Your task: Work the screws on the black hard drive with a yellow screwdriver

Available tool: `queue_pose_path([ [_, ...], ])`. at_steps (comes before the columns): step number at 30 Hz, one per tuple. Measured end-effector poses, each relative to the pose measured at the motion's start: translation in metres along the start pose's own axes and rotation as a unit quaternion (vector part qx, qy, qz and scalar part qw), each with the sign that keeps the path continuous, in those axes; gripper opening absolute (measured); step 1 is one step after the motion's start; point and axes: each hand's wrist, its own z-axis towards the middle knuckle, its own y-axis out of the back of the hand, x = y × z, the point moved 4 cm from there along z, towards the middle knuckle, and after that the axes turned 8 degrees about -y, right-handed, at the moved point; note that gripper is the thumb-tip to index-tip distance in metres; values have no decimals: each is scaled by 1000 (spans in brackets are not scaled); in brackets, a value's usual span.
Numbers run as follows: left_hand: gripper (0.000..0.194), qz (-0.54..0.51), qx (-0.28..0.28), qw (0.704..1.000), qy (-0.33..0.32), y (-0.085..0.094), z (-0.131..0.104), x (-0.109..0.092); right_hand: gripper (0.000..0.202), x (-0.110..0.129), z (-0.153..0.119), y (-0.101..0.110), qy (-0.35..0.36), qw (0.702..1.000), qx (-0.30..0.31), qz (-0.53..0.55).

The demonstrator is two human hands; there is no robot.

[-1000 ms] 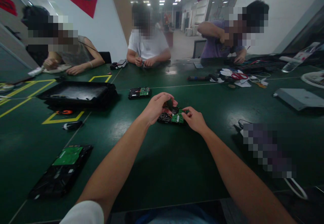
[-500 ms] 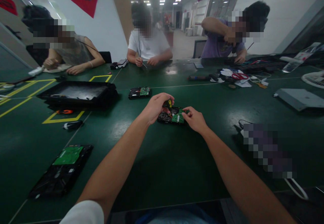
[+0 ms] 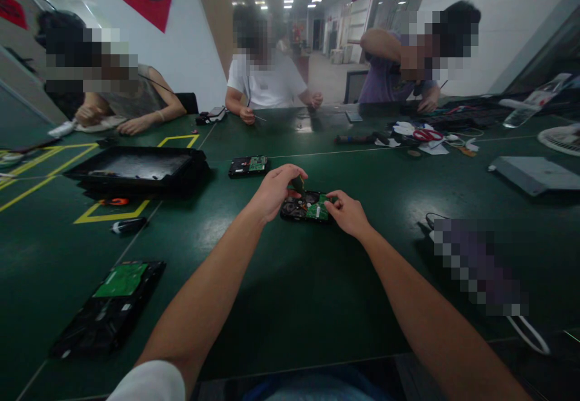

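Observation:
A black hard drive with a green circuit board lies flat on the dark green table in front of me. My left hand is closed on a small screwdriver, held upright with its tip over the left part of the drive. My right hand pinches the right edge of the drive at the circuit board. Further back on the left sits a second drive, touched by neither hand. A larger drive with a green board lies near the table's front left.
A black tray and a dark tool lie at the left. To the right are a grey metal case, a blurred pouch and scattered papers. Three people sit across the table.
The screwdriver has turned slightly in my left hand, showing less of its yellow. My right hand stays on the drive. The person in white has moved one hand outward to the right.

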Motion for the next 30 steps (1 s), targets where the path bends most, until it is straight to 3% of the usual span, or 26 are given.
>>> queue_pose_path([
  [6, 18, -16, 33, 999, 7, -6, -1, 0, 26, 0, 1, 0, 0, 1000, -2, -7],
  [12, 17, -70, -8, 997, 25, -7, -2, 5, 27, -1, 1, 0, 0, 1000, -3, -1],
  [19, 12, 6, -22, 1000, -13, -2, 0, 0, 29, 1, -1, 0, -6, 1000, 7, 7],
  [23, 15, 22, 2, 1000, -15, -5, 0, -1, 29, 1, -1, 0, -8, 1000, 11, 4],
  [30, 16, -49, 24, 998, 6, -11, -3, 4, 27, 1, 0, 0, 5, 1000, 2, 2],
])
